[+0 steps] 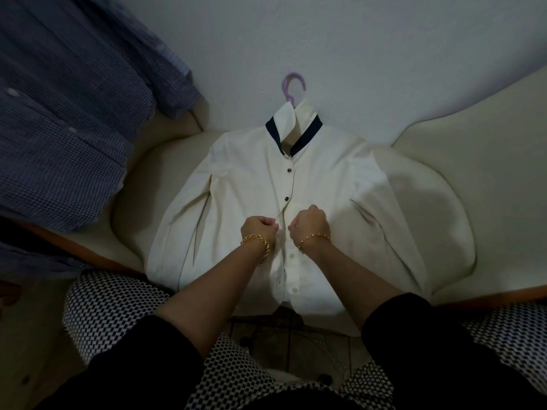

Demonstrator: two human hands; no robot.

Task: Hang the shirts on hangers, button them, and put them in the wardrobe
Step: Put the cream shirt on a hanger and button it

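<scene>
While flat on the sofa (473, 161), white shirt (251, 184), both hands (284, 227) pinching its placket.

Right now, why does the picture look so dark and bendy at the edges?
Head view: the room light is dim, so the corners go dark; the wide lens curves the sofa edges; the blue checked shirt at left looks smeared, while the white shirt stays fairly clear.

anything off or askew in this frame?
Nothing stands out. The white shirt lies flat on the cream seat on its purple hanger, and the left hand and right hand pinch its placket mid-buttoning.
</scene>
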